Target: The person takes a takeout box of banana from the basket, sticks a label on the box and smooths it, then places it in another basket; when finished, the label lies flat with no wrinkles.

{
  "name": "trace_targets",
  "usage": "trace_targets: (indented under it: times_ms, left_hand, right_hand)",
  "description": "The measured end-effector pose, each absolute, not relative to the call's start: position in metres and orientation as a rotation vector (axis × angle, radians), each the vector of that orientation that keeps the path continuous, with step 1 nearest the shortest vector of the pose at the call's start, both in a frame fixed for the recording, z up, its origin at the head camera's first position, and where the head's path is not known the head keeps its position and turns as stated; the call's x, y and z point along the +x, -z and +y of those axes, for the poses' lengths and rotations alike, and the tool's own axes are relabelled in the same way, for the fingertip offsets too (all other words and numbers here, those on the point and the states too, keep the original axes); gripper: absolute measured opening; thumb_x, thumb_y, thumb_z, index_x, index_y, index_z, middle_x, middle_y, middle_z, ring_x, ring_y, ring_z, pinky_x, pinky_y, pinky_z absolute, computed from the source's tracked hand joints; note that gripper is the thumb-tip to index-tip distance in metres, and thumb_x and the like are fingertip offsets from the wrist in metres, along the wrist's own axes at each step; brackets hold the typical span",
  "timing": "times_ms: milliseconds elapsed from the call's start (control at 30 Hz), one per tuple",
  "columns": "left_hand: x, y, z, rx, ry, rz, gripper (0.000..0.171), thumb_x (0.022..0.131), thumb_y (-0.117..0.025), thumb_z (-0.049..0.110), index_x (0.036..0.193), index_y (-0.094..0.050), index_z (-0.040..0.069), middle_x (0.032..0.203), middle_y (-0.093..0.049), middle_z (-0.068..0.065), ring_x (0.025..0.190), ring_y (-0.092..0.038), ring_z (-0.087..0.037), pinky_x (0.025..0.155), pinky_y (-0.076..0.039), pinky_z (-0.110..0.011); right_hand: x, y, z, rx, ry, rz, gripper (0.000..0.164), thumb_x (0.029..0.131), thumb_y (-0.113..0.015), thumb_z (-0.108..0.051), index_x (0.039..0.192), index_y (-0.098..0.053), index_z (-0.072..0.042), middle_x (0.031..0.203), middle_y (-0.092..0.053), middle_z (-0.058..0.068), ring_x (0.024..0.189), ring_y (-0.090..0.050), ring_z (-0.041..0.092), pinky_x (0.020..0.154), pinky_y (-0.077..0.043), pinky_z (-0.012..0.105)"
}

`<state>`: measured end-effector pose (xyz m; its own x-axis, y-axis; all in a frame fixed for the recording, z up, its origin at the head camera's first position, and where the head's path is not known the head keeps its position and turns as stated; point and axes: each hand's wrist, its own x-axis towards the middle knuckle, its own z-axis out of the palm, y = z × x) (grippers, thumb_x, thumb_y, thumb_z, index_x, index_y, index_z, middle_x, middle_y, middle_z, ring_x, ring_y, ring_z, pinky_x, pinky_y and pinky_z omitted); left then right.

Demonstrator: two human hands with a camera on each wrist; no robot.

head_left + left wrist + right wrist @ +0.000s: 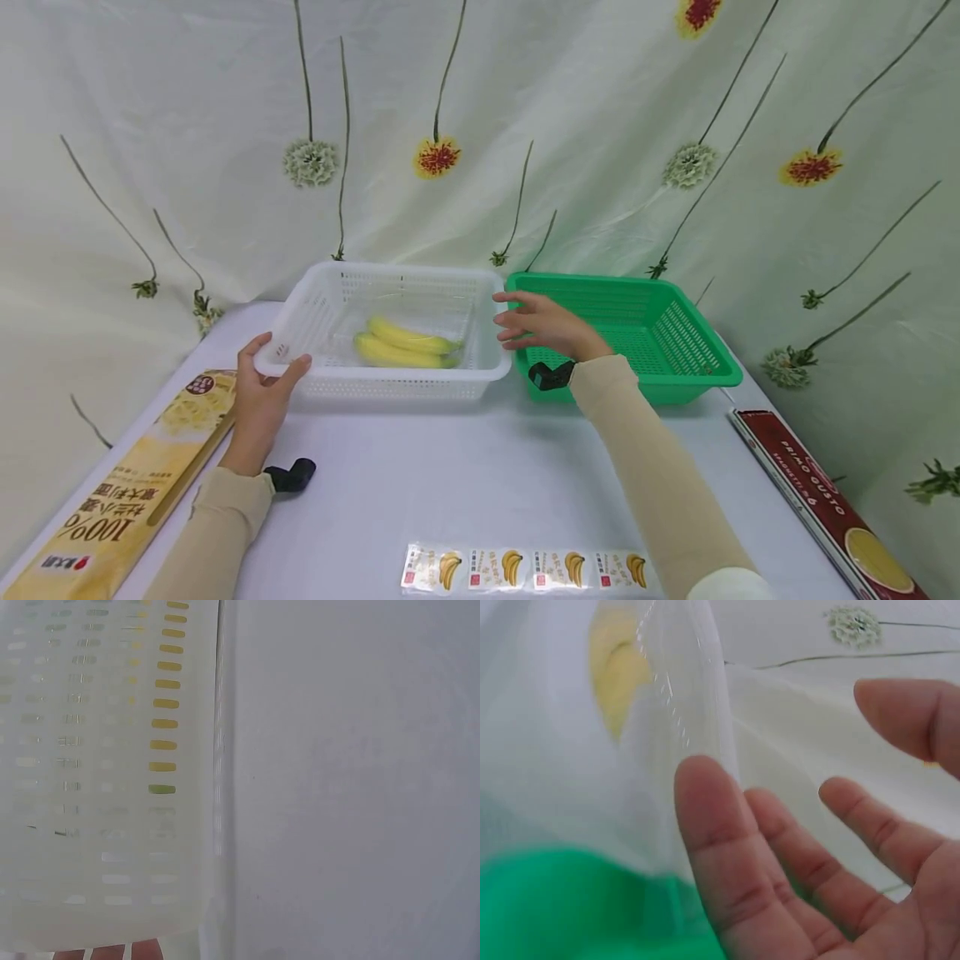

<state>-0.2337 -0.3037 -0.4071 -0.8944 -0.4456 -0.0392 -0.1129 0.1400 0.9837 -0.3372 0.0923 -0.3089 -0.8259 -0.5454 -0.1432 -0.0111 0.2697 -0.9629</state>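
Note:
A white plastic basket (390, 387) stands at the back of the table, holding bananas (401, 352) in what looks like clear wrapping. My left hand (258, 404) grips its front left corner, thumb on the front rim and fingers around the left side. In the left wrist view, fingertips (109, 952) show at the edge of the perforated wall. By the basket's right rim is my right hand (551, 325), fingers spread and holding nothing; whether they touch the rim I cannot tell. Beneath that hand and arm, a green basket (701, 333) is partly hidden.
A strip of banana-printed labels (525, 570) lies near the table's front edge, its right end by my right sleeve. Along the left side is a yellow pasta package (127, 483); a red spaghetti box (825, 500) lies on the right. A flowered cloth (585, 167) hangs behind.

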Motion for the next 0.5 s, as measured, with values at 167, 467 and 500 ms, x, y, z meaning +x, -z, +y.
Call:
trace_targets:
  times_ms: [167, 467, 500]
  left_hand:
    - [-0.234, 0.407, -0.303, 0.550, 1.835, -2.144, 0.083, 0.108, -0.066, 0.038, 0.173, -0.014, 0.032, 0.175, -0.027, -0.007, 0.145, -0.039, -0.023, 0.126, -0.037, -0.042]
    - [-0.234, 0.408, -0.304, 0.547, 1.841, -2.145, 0.083, 0.108, -0.067, 0.039, 0.173, -0.015, 0.033, 0.175, -0.028, -0.007, 0.143, -0.039, -0.023, 0.125, -0.037, -0.043]
    - [-0.234, 0.409, -0.304, 0.550, 1.838, -2.146, 0.083, 0.108, -0.067, 0.039, 0.173, -0.015, 0.033, 0.174, -0.028, -0.007, 0.142, -0.040, -0.023, 0.125, -0.038, -0.043]
  right_hand:
    - [-0.339, 0.302, 0.070, -0.400, 1.570, 2.081, 0.066, 0.109, -0.063, -0.011, 0.169, -0.036, -0.015, 0.162, -0.046, 0.020, 0.142, -0.054, 0.049, 0.110, -0.054, 0.045]
    - [-0.347, 0.295, 0.034, -0.285, 1.435, 2.119, 0.079, 0.106, -0.070, -0.016, 0.173, -0.029, -0.025, 0.173, -0.033, 0.015, 0.150, -0.044, 0.048, 0.116, -0.049, 0.049]
    - [-0.349, 0.296, 0.030, -0.278, 1.418, 2.120, 0.079, 0.106, -0.070, -0.016, 0.173, -0.028, -0.026, 0.175, -0.030, 0.014, 0.152, -0.041, 0.049, 0.116, -0.048, 0.049]
